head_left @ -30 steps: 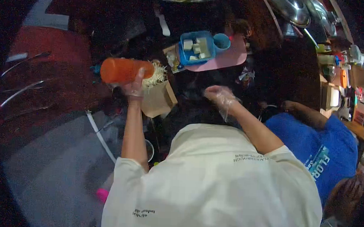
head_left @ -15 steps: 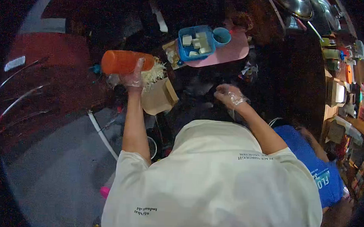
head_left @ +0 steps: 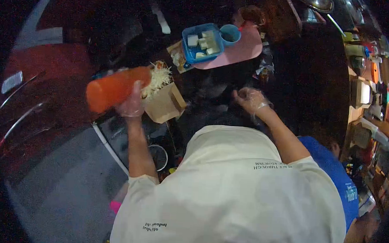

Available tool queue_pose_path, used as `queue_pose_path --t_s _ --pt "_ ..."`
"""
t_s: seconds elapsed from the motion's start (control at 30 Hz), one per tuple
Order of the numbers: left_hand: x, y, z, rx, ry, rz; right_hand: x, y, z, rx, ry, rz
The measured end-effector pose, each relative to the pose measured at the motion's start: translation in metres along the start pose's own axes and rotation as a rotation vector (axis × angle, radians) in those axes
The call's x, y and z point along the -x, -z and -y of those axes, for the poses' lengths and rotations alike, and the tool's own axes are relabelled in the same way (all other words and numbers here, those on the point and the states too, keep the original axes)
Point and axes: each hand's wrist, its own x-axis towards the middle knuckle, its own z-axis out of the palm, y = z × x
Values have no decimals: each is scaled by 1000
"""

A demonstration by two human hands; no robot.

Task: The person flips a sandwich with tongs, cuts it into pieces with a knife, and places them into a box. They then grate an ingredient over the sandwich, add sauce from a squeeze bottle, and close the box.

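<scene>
My left hand point(head_left: 131, 102), in a clear plastic glove, is wrapped round an orange bottle point(head_left: 113, 87) that lies tilted, its base toward the left. The bottle's right end is beside shredded pale food point(head_left: 159, 80) in an open cardboard box point(head_left: 162, 105). My right hand point(head_left: 251, 100), also gloved, is over the dark surface with its fingers curled; whether anything small is between them I cannot make out.
A blue container point(head_left: 191, 54) of white blocks and a blue cup point(head_left: 230, 35) stand on a pink board point(head_left: 245, 50). A person in a blue shirt point(head_left: 331, 171) is at the right, near shelves of goods. A white-rimmed round container point(head_left: 166, 157) is by my left forearm.
My left hand has moved left and down with the bottle, which is now more tilted. My right hand has shifted slightly right. The whole view has shifted a little.
</scene>
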Motion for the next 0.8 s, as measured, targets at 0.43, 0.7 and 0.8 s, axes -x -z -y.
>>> queue_pose_path --t_s 0.43,0.7,0.8 --pt "4 -25 38 -14 54 -80 4 7 -32 128 -53 -8" --pt "-12 -28 58 -201 136 -144 11 34 -15 229 -158 100" --pt "-7 -28 57 -74 160 -117 4 23 -44 250 -133 143"
